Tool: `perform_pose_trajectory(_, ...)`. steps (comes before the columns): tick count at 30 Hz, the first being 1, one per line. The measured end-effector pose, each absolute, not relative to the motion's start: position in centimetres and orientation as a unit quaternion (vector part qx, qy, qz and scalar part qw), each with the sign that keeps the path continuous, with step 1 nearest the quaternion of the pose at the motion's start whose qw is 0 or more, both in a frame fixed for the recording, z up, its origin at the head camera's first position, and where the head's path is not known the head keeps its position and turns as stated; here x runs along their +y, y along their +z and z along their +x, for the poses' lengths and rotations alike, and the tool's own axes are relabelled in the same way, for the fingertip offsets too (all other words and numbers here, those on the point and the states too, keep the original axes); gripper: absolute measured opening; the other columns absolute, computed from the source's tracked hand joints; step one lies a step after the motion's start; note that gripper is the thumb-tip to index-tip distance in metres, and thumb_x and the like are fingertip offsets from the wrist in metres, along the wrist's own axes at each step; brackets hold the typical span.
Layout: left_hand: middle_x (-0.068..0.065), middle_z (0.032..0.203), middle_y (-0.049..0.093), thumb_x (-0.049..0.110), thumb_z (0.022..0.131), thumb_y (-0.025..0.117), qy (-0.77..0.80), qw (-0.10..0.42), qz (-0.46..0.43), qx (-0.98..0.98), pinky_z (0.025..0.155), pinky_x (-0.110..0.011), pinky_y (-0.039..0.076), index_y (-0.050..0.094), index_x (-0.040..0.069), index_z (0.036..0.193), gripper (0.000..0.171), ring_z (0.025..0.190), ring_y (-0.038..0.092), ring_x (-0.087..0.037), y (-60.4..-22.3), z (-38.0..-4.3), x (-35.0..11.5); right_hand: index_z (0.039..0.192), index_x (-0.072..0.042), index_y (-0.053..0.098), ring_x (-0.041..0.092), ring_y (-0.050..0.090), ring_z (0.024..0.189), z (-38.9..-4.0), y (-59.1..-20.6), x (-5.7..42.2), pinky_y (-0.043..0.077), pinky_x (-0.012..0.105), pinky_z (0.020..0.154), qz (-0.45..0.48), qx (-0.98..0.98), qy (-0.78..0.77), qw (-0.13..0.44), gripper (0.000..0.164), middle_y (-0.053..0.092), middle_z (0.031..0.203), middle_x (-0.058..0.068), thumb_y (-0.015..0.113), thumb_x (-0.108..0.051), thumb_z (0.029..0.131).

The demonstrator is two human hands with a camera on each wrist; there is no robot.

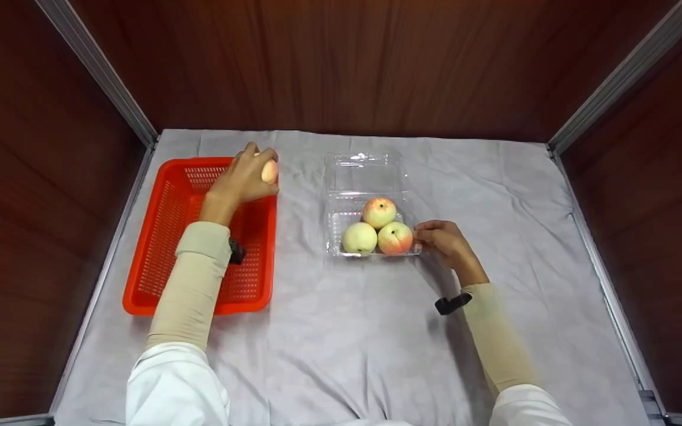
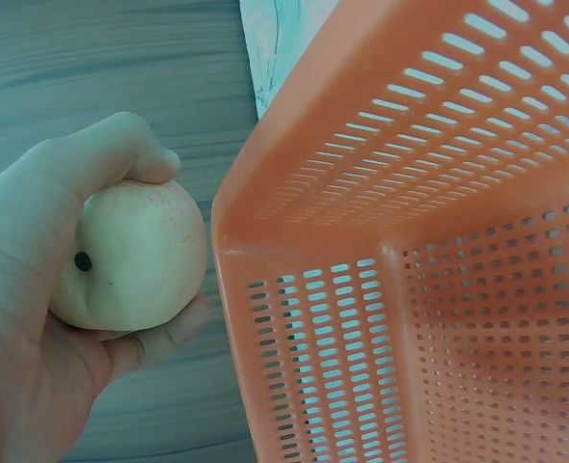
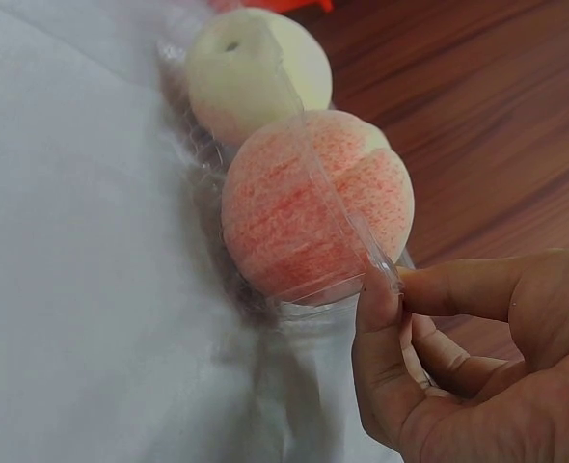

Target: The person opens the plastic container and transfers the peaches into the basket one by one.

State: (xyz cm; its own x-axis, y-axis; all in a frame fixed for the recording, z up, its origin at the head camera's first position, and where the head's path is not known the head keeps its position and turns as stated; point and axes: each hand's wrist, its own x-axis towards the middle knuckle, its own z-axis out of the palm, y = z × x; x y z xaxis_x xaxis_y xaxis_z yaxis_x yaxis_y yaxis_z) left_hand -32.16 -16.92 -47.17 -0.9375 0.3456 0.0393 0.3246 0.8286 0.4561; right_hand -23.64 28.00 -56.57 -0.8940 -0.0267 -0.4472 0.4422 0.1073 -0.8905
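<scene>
My left hand (image 1: 245, 177) grips a peach (image 2: 135, 256) above the far right corner of the red plastic basket (image 1: 199, 309); in the left wrist view the thumb and fingers curl round the fruit beside the basket's rim. My right hand (image 1: 444, 241) pinches the right edge of a clear plastic clamshell box (image 1: 336, 219) between thumb and fingertips. Three peaches sit in the box: one at the back (image 1: 379, 212), one at front left (image 1: 359, 238) and a redder one at front right (image 3: 309, 207), nearest the right hand. The clear lid (image 1: 366, 173) lies folded back, away from me.
A wrinkled grey-white cloth (image 1: 341, 331) covers the table. Dark wood-grain panels (image 1: 341, 65) with metal corner posts (image 1: 110, 77) close in the back and both sides. The basket stands left of the box, with a strip of cloth between them.
</scene>
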Motion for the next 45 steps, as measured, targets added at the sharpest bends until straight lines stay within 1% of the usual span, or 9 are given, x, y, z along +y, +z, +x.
perform_pose_trajectory(7,-0.022,0.133,0.049,0.028,0.083,0.078,0.225,0.042,0.165,0.959,0.090,-0.059,0.058,0.059,0.014,0.132,0.055,0.113,0.059,-0.040,-47.2,-32.3,-17.3,0.130,0.018,0.056,0.007,0.066,0.073,-23.6,-56.5,27.8,0.057,0.020,0.072,0.142,0.718,-0.657,0.180,0.036,0.067,0.086,-0.002,0.063,0.000,0.099)
perform_pose_trajectory(14,-0.023,0.134,0.048,0.026,0.083,0.078,0.229,0.047,0.154,0.960,0.090,-0.059,0.058,0.059,0.014,0.134,0.056,0.112,0.059,-0.041,-47.5,-32.6,-17.9,0.131,0.019,0.056,0.007,0.065,0.072,-23.6,-56.5,27.7,0.058,0.020,0.071,0.137,0.714,-0.663,0.178,0.037,0.067,0.086,-0.001,0.063,0.001,0.099)
perform_pose_trajectory(21,-0.023,0.136,0.047,0.025,0.084,0.077,0.231,0.061,0.147,0.960,0.092,-0.060,0.057,0.057,0.013,0.141,0.062,0.114,0.058,-0.040,-47.9,-32.6,-18.4,0.132,0.018,0.057,0.007,0.066,0.071,-23.5,-56.4,27.6,0.058,0.021,0.071,0.144,0.714,-0.662,0.178,0.038,0.068,0.085,-0.002,0.064,0.000,0.099)
perform_pose_trajectory(29,-0.025,0.132,0.048,0.023,0.082,0.079,0.237,0.054,0.148,0.959,0.092,-0.060,0.055,0.057,0.011,0.139,0.062,0.111,0.058,-0.043,-48.1,-32.6,-18.8,0.131,0.018,0.056,0.007,0.065,0.071,-23.6,-56.6,27.6,0.057,0.020,0.070,0.144,0.707,-0.668,0.179,0.037,0.068,0.083,-0.003,0.063,0.001,0.099)
perform_pose_trajectory(34,-0.023,0.130,0.049,0.024,0.081,0.079,0.243,0.055,0.140,0.958,0.092,-0.059,0.055,0.058,0.013,0.137,0.061,0.109,0.058,-0.041,-48.2,-32.7,-19.1,0.128,0.017,0.058,0.007,0.065,0.072,-23.7,-56.7,27.6,0.057,0.020,0.070,0.146,0.709,-0.667,0.176,0.034,0.067,0.083,-0.003,0.063,0.002,0.098)
perform_pose_trajectory(45,-0.024,0.133,0.048,0.025,0.082,0.077,0.231,0.065,0.134,0.962,0.095,-0.061,0.055,0.056,0.012,0.140,0.063,0.111,0.057,-0.042,-48.7,-32.7,-19.3,0.129,0.019,0.056,0.006,0.065,0.070,-23.6,-56.8,27.6,0.057,0.020,0.069,0.144,0.712,-0.665,0.174,0.035,0.067,0.083,-0.003,0.063,0.002,0.099)
